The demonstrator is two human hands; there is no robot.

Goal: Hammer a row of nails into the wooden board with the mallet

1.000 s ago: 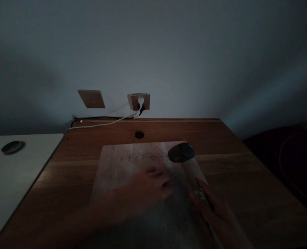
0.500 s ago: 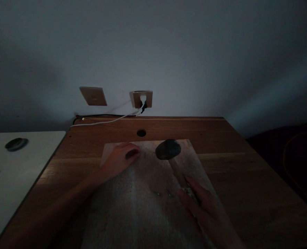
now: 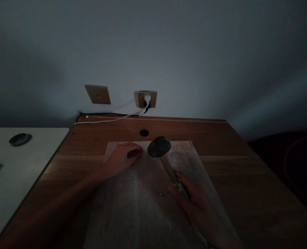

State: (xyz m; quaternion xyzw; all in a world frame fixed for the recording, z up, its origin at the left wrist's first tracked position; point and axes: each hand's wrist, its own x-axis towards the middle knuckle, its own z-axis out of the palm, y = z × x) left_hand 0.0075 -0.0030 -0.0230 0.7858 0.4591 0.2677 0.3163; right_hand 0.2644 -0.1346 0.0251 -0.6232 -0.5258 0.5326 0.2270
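A pale wooden board (image 3: 143, 207) lies on a brown wooden table (image 3: 241, 173). My right hand (image 3: 195, 204) is closed round the wooden handle of a hammer (image 3: 159, 146), whose dark head hovers over the board's far edge. My left hand (image 3: 123, 157) rests at the board's far left part, fingers curled as if pinching something small that I cannot make out, just left of the hammer head. A small nail (image 3: 160, 194) lies loose on the board near my right hand.
A round cable hole (image 3: 144, 132) sits in the table behind the board. On the wall are a blank plate (image 3: 98, 94) and a socket (image 3: 147, 99) with plugs and cables. A white table (image 3: 18, 162) with a dark round object (image 3: 20, 139) stands at the left.
My left hand went from the board's middle to its far left part and curled there. The hammer head swung left, coming close to that hand.
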